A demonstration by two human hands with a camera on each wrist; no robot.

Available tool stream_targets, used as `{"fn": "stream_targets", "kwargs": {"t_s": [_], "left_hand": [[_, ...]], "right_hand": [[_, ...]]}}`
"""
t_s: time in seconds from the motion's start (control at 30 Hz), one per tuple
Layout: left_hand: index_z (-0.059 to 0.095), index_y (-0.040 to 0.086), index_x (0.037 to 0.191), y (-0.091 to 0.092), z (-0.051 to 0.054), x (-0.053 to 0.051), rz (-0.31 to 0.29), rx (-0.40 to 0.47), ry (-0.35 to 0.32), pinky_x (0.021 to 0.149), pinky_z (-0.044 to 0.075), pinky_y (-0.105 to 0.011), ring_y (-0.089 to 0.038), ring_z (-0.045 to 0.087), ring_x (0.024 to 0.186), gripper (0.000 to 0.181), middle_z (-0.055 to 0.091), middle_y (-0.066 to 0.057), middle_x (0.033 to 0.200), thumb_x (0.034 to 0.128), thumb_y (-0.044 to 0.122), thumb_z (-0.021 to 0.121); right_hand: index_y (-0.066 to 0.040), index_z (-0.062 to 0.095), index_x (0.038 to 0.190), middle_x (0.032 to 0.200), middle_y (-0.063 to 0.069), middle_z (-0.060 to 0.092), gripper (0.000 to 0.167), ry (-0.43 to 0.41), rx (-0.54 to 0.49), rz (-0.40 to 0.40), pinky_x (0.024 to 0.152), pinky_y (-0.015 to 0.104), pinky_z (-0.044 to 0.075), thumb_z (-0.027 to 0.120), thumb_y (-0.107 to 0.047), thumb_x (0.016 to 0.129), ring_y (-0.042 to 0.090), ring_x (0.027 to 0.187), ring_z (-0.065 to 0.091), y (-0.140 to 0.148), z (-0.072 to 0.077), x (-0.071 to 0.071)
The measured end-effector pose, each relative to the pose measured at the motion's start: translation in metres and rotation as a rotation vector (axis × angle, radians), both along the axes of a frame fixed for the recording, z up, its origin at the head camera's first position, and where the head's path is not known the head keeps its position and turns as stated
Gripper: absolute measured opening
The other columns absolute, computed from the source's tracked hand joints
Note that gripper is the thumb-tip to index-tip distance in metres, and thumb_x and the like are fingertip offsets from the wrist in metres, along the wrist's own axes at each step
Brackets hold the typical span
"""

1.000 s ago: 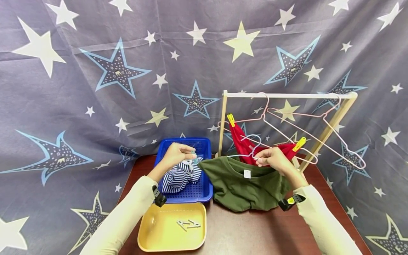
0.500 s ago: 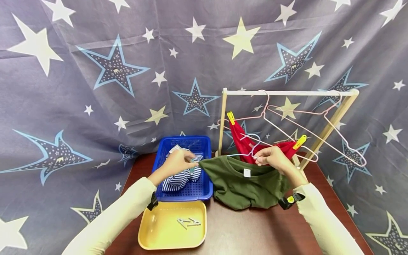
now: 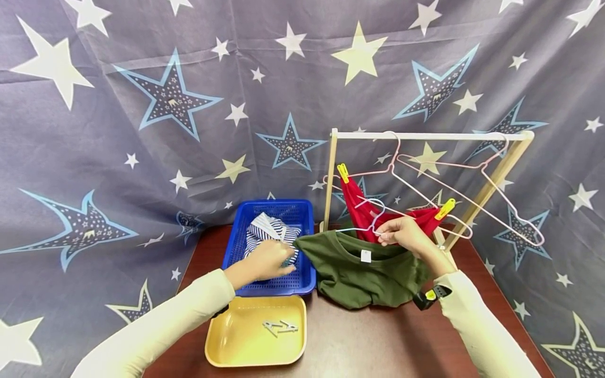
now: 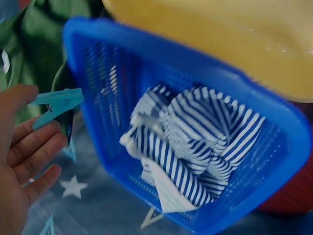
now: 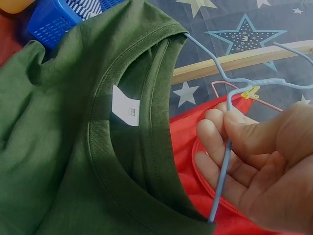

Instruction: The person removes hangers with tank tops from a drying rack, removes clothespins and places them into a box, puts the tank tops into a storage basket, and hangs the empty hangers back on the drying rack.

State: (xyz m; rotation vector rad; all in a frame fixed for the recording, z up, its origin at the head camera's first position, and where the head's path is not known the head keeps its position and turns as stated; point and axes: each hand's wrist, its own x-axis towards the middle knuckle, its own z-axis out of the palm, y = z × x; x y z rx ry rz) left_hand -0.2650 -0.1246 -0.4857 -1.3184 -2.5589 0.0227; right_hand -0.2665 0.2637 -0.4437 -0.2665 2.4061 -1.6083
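Observation:
My left hand point(image 3: 268, 260) is over the front part of the blue basket point(image 3: 309, 278). In the left wrist view it pinches a teal clothespin point(image 4: 58, 104) by its handle end between thumb and forefinger. The other fingers are loosely bent. A blue-and-white striped cloth point(image 4: 195, 142) lies crumpled in the basket. My right hand point(image 3: 402, 233) grips one arm of a pale blue hanger point(image 5: 222, 181) near its neck. The olive green T-shirt point(image 3: 371, 281) hangs on that hanger, its neckline and white label facing me.
A wooden rack point(image 3: 435, 136) stands behind at right, with a pink hanger point(image 3: 501, 197) on it. Red cloth point(image 3: 352, 202) hangs there by yellow clothespins point(image 3: 444, 209). A yellow tray point(image 3: 255, 362) holds grey clothespins point(image 3: 280, 327) in front of the basket.
My left hand has come down and toward me over the basket, keeping the teal clothespin and uncovering more striped cloth. My right hand, hanger and T-shirt have stayed nearly in place.

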Motion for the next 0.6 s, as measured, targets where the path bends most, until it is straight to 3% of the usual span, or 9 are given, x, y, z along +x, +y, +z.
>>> {"fn": "stream_targets", "kwargs": {"t_s": [0.2, 0.37, 0.43, 0.6], "left_hand": [[0.064, 0.016, 0.079, 0.003, -0.023, 0.013, -0.141, -0.106, 0.07, 0.057, 0.054, -0.031, -0.015, 0.063, 0.064, 0.031, 0.065, 0.004, 0.072, 0.0827, 0.044, 0.078], [0.066, 0.017, 0.08, 0.004, -0.036, 0.026, -0.226, -0.154, 0.126, 0.055, 0.052, -0.03, -0.015, 0.065, 0.064, 0.031, 0.066, 0.005, 0.072, 0.0807, 0.045, 0.078], [0.065, 0.019, 0.077, 0.004, -0.041, 0.03, -0.236, -0.175, 0.115, 0.052, 0.05, -0.028, -0.013, 0.064, 0.062, 0.031, 0.065, 0.007, 0.07, 0.0807, 0.046, 0.079], [0.056, 0.022, 0.07, 0.003, -0.049, 0.037, -0.218, -0.209, 0.005, 0.048, 0.047, -0.028, -0.009, 0.054, 0.052, 0.035, 0.058, 0.01, 0.063, 0.0813, 0.046, 0.078]], "right_hand": [[0.028, 0.059, 0.111, 0.087, 0.018, 0.074, 0.023, -0.005, -0.015, -0.001, 0.074, 0.029, 0.064, 0.06, 0.013, 0.093, 0.009, 0.075, 0.07, -0.001, 0.0, 0.0], [0.028, 0.059, 0.11, 0.085, 0.017, 0.074, 0.022, -0.007, -0.024, -0.004, 0.074, 0.029, 0.064, 0.059, 0.014, 0.093, 0.009, 0.075, 0.07, -0.001, -0.001, 0.0], [0.028, 0.059, 0.11, 0.085, 0.017, 0.074, 0.022, -0.007, -0.026, -0.004, 0.074, 0.028, 0.064, 0.059, 0.014, 0.093, 0.009, 0.074, 0.07, -0.001, -0.002, 0.001], [0.029, 0.059, 0.11, 0.085, 0.017, 0.074, 0.023, -0.012, -0.022, -0.002, 0.073, 0.027, 0.063, 0.059, 0.014, 0.093, 0.008, 0.074, 0.07, -0.001, -0.004, 0.001]]}}
